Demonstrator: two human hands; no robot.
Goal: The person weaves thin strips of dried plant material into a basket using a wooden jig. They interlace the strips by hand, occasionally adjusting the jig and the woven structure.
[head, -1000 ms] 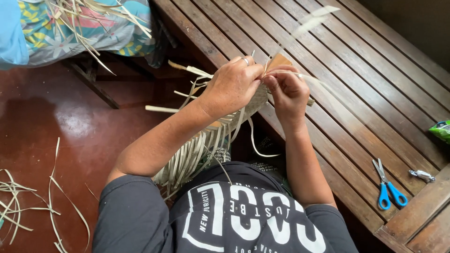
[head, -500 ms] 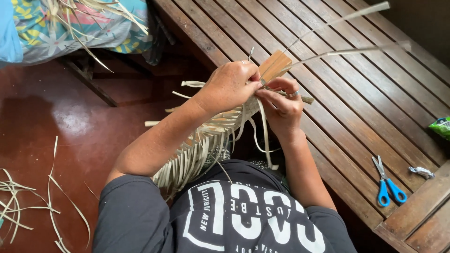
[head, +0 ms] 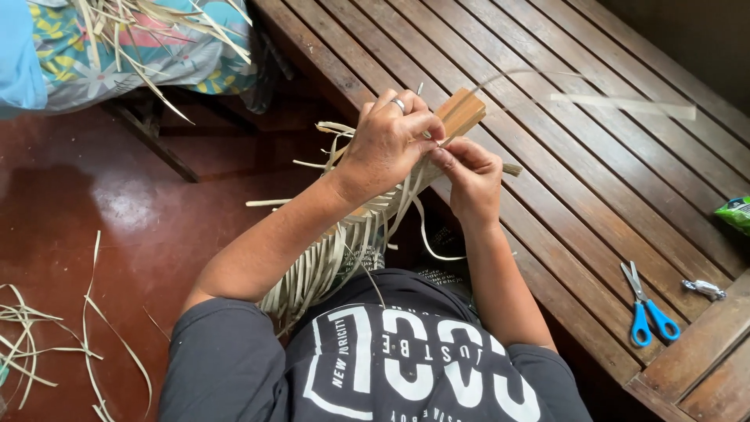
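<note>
- Left hand closed over the top of a woven strip mat, fingers curled tight on it, ring on one finger.
- Right hand just beside the left, fingertips pinching a thin pale strip that runs up and right, blurred at its far end.
- Mat held in the air over the lap, at the near edge of the bench; loose strip ends hang down toward the dark shirt.
- A flat wooden block shows at the top of the mat, behind the left fingers.
- Bench: dark brown wood slats running diagonally, worn finish, fills the right half.
- Blue-handled scissors lie on the bench, low right, well apart from the hands; a small metal bit just beside them.
- Green packet at the right edge.
- Floor: glossy red-brown, glare patches; loose strips scattered low left.
- Floral cloth top left with more strips piled on it.
</note>
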